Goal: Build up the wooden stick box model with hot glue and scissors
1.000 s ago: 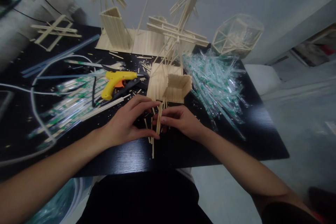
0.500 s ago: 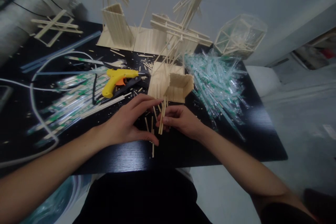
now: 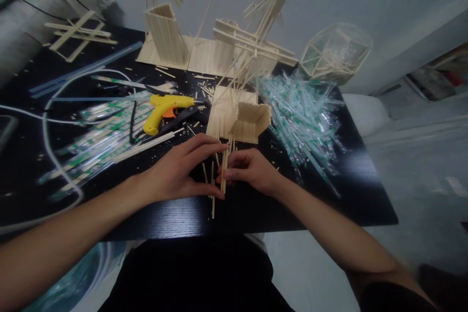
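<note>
Nearside of stick-built box, right hand clamps wooden sticks, long axis boxward, between spread thumb and forefinger of left hand.

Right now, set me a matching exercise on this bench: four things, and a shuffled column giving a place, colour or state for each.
Things:
1. Glue gun
2. Right hand
3. Heap of clear plastic
4. Left hand

Places, colours, states:
A. Spread wide, thumb by the sticks' near end
B. Yellow, with an orange trigger
C. Pinching a few thin sticks
D. Marked with green, on the right side of the black table

Pairs: 1-B, 2-C, 3-D, 4-A
</note>
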A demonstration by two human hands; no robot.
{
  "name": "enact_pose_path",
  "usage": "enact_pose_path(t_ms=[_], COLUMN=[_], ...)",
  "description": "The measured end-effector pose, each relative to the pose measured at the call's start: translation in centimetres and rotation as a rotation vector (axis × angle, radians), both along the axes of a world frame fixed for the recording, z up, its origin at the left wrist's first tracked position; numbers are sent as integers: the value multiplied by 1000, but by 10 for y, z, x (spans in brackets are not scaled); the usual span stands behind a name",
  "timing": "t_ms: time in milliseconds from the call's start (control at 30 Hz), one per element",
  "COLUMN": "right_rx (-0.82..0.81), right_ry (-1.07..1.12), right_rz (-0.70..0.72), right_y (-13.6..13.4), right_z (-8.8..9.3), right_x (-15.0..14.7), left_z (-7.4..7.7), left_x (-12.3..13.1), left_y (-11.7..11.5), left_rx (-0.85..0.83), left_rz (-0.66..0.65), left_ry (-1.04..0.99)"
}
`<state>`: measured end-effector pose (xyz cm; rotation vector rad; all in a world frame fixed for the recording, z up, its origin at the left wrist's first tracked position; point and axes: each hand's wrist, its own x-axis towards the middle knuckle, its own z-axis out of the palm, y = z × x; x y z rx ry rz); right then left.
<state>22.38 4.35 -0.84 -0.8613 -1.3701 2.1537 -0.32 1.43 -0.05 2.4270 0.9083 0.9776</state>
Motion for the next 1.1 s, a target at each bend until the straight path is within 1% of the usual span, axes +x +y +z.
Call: enact_pose_path(t_ms=[133,233,300,400,533,633,833,1000,1100], right_rx=[-9,-4,-3,5,18,31,87,109,108], right_ry=[7,6,5,13,9,-20,-46,-23,-19], right_rz=[0,-10,-15,-2,44,71,75,111,92], right_y=[0,-1,-1,-1,-1,-1,-1,-4,-5], right_z=[0,-1,-2,-2,-1,-1,2,1,-1], right_x=[0,-1,-1,0,1,3,3,4,3], left_z=[0,1,2,5,8,10,12,10,9], left_x=[1,1,0,0,-1,0,-1,-3,-3], left_y=[0,0,0,1,2,2,3,4,4], left_rx=[18,-10,-74,-230,-437,-504,-480,-428,-416], left_rz=[-9,-8,-12,-16,30,62,80,147,175], left_ry=[-1,-14,-40,-107,-144,-133,-127,-122,-127])
